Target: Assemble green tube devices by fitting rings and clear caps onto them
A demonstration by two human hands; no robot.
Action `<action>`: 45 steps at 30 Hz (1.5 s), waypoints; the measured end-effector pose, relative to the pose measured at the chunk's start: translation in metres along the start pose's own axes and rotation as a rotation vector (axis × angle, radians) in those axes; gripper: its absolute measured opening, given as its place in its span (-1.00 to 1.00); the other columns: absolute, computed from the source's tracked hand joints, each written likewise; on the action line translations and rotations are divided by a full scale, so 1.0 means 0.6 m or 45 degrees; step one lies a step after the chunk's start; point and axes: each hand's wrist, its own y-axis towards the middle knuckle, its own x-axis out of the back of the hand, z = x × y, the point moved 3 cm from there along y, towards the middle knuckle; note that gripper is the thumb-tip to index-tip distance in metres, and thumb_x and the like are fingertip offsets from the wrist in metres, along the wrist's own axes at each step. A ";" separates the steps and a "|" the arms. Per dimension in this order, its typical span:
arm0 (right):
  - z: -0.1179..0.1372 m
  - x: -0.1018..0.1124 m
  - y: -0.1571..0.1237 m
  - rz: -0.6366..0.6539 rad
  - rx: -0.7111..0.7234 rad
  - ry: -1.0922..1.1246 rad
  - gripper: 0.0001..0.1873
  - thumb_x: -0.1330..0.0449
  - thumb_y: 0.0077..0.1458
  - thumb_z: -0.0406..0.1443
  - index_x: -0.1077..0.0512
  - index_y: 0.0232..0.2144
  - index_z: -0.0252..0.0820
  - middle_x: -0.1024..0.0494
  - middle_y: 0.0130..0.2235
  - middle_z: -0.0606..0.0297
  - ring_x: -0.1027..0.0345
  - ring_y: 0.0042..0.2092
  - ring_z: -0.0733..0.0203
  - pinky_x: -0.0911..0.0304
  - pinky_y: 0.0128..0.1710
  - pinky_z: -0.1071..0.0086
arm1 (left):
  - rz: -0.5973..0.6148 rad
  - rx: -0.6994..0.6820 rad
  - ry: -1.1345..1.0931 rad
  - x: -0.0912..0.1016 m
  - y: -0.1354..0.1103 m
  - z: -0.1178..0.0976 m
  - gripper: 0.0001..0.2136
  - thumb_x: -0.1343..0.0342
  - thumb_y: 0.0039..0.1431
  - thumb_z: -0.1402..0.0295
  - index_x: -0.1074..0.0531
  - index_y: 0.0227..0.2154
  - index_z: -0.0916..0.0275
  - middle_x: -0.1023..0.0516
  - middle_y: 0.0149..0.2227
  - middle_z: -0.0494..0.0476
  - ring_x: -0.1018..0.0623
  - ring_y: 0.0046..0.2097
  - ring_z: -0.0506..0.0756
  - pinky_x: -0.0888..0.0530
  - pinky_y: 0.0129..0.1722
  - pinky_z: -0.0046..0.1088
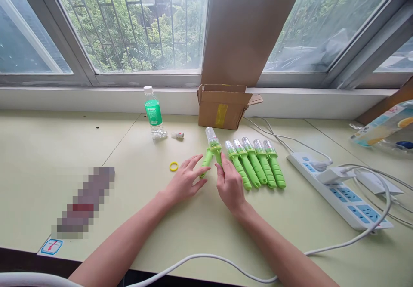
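Note:
My right hand [230, 184] is closed on the green grip of a small torch [213, 138] with a clear domed top, held tilted, dome up. Behind and left of its grip is another green ribbed handle [206, 161]; its upper end is hidden by the held torch. My left hand [187, 177] has its fingers spread at this handle, with fingertips touching or very close to it; I cannot tell which. Right of my hands lie several similar green torches [254, 162] in a row, domes away from me. A yellow ring [174, 166] lies left of my left hand.
A water bottle [153, 112] stands at the back, beside a small white cylindrical piece [177, 135]. An opened cardboard box [221, 108] stands near the window. A white power strip [338, 192] with cables lies right. A white cable [200, 257] crosses the front. A blurred patch [87, 203] lies left.

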 end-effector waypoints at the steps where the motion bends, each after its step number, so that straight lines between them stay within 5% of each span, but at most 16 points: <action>1: -0.002 -0.001 0.000 -0.005 0.017 -0.027 -0.51 0.13 0.27 -0.30 -0.13 0.21 -0.30 -0.40 0.08 -0.01 -0.32 0.06 0.03 -0.32 -0.04 0.21 | 0.045 -0.042 0.060 -0.002 -0.001 -0.002 -0.69 0.01 0.20 0.32 -0.35 0.01 0.04 -0.08 0.27 0.14 -0.12 0.27 0.23 -0.20 0.17 -0.10; 9: -0.012 -0.012 -0.003 0.088 0.026 -0.261 -0.44 0.19 0.21 -0.43 -0.03 0.26 -0.26 -0.18 0.23 0.00 -0.20 0.17 -0.01 -0.32 -0.01 0.17 | 0.123 0.020 0.273 -0.010 -0.002 0.011 -0.77 0.04 0.20 0.30 -0.40 -0.11 0.13 -0.35 -0.03 0.24 -0.35 -0.02 0.20 -0.27 0.02 -0.12; 15: -0.019 -0.018 -0.004 0.159 0.020 -0.375 -0.36 0.16 0.09 -0.52 -0.03 0.26 -0.33 -0.13 0.25 -0.04 -0.21 0.16 -0.05 -0.32 -0.02 0.16 | 0.103 0.086 0.360 -0.011 -0.001 0.013 -0.77 0.05 0.22 0.25 -0.40 -0.12 0.07 -0.33 -0.23 0.16 -0.35 -0.17 0.15 -0.30 -0.12 -0.22; 37: -0.023 -0.021 -0.010 0.387 0.044 -0.659 -0.22 0.04 -0.15 -0.59 -0.07 0.20 -0.37 -0.26 0.16 -0.07 -0.24 0.12 -0.04 -0.34 -0.03 0.26 | 0.099 0.089 0.320 -0.007 -0.001 0.016 -0.75 0.05 0.21 0.23 -0.37 -0.07 0.06 -0.32 -0.25 0.15 -0.35 -0.20 0.14 -0.31 -0.16 -0.25; 45: -0.015 -0.016 -0.004 0.333 0.114 -0.723 -0.42 0.02 -0.07 -0.56 -0.25 0.07 -0.56 -0.23 0.15 -0.21 -0.10 0.19 -0.11 -0.13 0.15 0.16 | 0.131 0.088 0.338 -0.008 -0.001 0.016 -0.74 0.06 0.22 0.23 -0.36 -0.06 0.06 -0.33 -0.24 0.15 -0.35 -0.17 0.15 -0.32 -0.15 -0.24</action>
